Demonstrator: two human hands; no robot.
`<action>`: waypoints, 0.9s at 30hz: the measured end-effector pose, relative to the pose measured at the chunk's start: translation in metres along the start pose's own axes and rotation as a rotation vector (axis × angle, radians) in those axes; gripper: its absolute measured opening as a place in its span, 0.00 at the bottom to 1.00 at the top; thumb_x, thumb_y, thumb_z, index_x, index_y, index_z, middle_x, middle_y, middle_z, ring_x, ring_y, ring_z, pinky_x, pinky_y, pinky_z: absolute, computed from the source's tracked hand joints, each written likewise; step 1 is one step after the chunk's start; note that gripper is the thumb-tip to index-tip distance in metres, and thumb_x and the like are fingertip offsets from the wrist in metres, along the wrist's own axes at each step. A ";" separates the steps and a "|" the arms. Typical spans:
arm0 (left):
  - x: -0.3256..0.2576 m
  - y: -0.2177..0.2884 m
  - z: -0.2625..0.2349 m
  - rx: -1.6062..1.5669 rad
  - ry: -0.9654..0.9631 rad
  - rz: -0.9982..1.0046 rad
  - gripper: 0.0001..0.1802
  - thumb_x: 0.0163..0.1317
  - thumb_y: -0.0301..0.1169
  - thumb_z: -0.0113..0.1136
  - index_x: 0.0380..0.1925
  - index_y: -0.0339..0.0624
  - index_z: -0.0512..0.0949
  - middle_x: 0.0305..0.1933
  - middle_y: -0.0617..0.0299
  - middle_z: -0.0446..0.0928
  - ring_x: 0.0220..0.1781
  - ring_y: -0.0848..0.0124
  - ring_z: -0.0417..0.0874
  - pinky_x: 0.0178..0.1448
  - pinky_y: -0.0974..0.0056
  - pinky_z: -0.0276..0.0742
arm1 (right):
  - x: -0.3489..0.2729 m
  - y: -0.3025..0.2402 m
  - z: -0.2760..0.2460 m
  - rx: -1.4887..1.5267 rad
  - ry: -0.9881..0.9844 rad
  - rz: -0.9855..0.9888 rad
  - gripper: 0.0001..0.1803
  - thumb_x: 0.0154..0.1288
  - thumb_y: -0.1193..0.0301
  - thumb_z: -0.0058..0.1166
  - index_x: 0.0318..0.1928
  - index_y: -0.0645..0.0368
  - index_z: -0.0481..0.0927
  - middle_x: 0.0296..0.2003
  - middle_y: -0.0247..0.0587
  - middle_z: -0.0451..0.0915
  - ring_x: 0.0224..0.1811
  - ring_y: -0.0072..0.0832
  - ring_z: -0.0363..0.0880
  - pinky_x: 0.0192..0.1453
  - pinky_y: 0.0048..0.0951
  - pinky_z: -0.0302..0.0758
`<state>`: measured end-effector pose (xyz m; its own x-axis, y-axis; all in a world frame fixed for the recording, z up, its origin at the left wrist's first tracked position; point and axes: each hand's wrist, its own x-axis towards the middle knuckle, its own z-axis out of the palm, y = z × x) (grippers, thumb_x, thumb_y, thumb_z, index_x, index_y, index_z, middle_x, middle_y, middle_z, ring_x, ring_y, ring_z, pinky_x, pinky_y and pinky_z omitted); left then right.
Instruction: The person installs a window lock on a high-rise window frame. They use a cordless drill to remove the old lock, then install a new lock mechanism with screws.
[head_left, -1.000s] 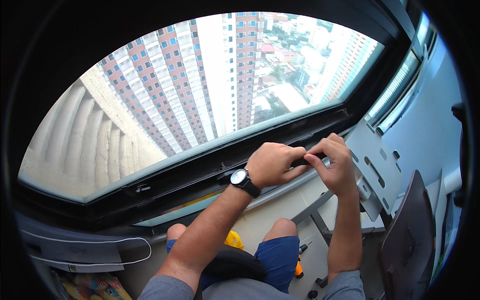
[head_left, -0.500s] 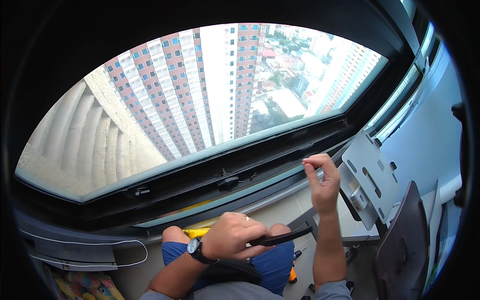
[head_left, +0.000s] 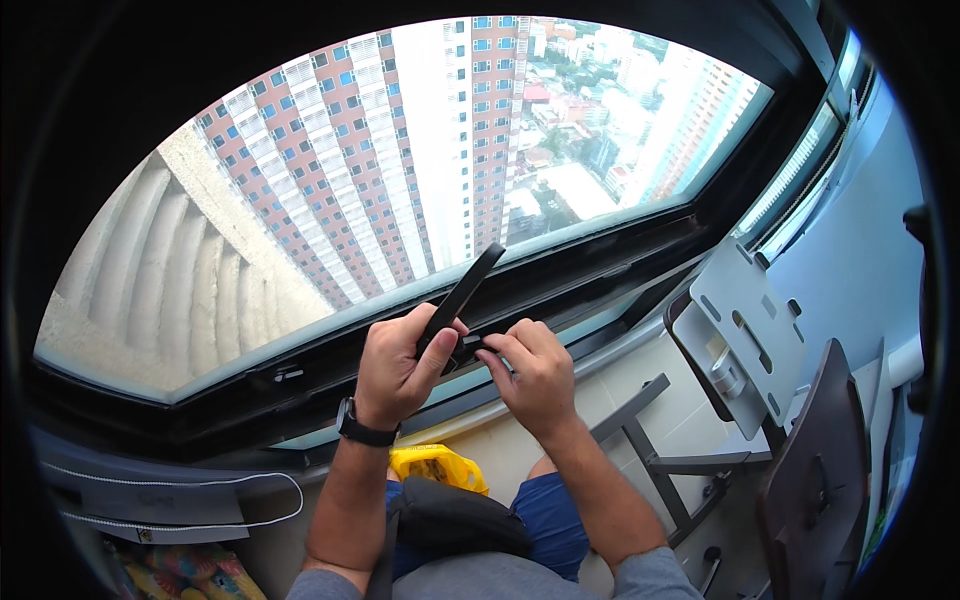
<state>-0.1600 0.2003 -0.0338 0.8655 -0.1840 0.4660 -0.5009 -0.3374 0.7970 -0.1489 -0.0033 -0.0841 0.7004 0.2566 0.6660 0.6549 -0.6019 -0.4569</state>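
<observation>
My left hand [head_left: 390, 365] is closed around a long black bar [head_left: 473, 283] with a rounded end, which looks like a lever handle. It points up and away to the right, over the window sill. Just right of it, my right hand [head_left: 535, 375] has its thumb and index finger pinched beside a small dark fitting [head_left: 468, 346] at the bar's lower end. What lies between those fingertips is too small to make out. Both hands are in front of the black window frame [head_left: 590, 285], whose small latch [head_left: 288, 375] shows further left.
A grey metal stand [head_left: 745, 340] and a dark brown board [head_left: 815, 480] are on the right. A yellow item [head_left: 435, 465] and a black waist bag [head_left: 460, 515] are near my lap. White cord [head_left: 290, 480] loops at the left. Beyond the glass are tall buildings [head_left: 490, 130].
My left hand has moved forward and tipped the black bar from nearly level to steeply upward. My right hand has come down and left from the raised position to beside the bar.
</observation>
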 end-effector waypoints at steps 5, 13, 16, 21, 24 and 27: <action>-0.001 -0.006 -0.002 -0.008 0.003 0.041 0.22 0.83 0.43 0.52 0.37 0.36 0.83 0.22 0.58 0.74 0.21 0.65 0.76 0.30 0.63 0.71 | 0.005 0.000 0.005 -0.040 -0.028 0.017 0.08 0.57 0.75 0.73 0.36 0.59 0.87 0.30 0.37 0.77 0.33 0.37 0.78 0.37 0.39 0.75; 0.000 -0.011 0.000 0.059 -0.015 0.020 0.26 0.85 0.44 0.46 0.36 0.34 0.82 0.21 0.58 0.69 0.21 0.70 0.71 0.29 0.64 0.66 | 0.005 -0.027 -0.019 0.576 0.097 0.224 0.03 0.70 0.78 0.67 0.42 0.63 0.86 0.36 0.36 0.80 0.37 0.24 0.79 0.42 0.23 0.75; 0.001 -0.009 0.001 0.061 -0.013 0.053 0.24 0.84 0.43 0.48 0.32 0.36 0.78 0.21 0.53 0.69 0.22 0.58 0.73 0.29 0.60 0.68 | 0.007 -0.040 -0.014 1.003 0.055 0.380 0.02 0.76 0.78 0.62 0.44 0.65 0.85 0.40 0.32 0.79 0.39 0.16 0.76 0.44 0.20 0.73; 0.000 -0.005 -0.001 0.078 -0.022 0.024 0.22 0.83 0.41 0.51 0.29 0.38 0.73 0.23 0.47 0.73 0.26 0.44 0.78 0.31 0.53 0.72 | 0.014 -0.050 0.005 1.044 0.064 0.493 0.02 0.77 0.79 0.61 0.44 0.65 0.84 0.42 0.31 0.78 0.42 0.14 0.77 0.47 0.17 0.75; 0.002 -0.004 -0.002 0.114 -0.003 0.036 0.20 0.82 0.39 0.51 0.30 0.38 0.74 0.23 0.46 0.74 0.27 0.43 0.79 0.31 0.51 0.73 | 0.015 -0.052 0.007 0.892 0.103 0.423 0.02 0.75 0.80 0.63 0.45 0.65 0.84 0.42 0.32 0.79 0.43 0.14 0.78 0.47 0.18 0.76; 0.003 -0.004 -0.001 0.129 0.017 0.046 0.19 0.81 0.38 0.52 0.30 0.38 0.74 0.23 0.46 0.75 0.28 0.43 0.80 0.32 0.50 0.73 | 0.016 -0.052 0.007 0.831 0.085 0.463 0.03 0.73 0.81 0.64 0.45 0.65 0.84 0.42 0.32 0.79 0.42 0.15 0.80 0.46 0.18 0.78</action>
<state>-0.1558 0.2018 -0.0351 0.8407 -0.1869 0.5082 -0.5337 -0.4449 0.7192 -0.1693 0.0369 -0.0535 0.9392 0.0524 0.3395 0.3326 0.1079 -0.9369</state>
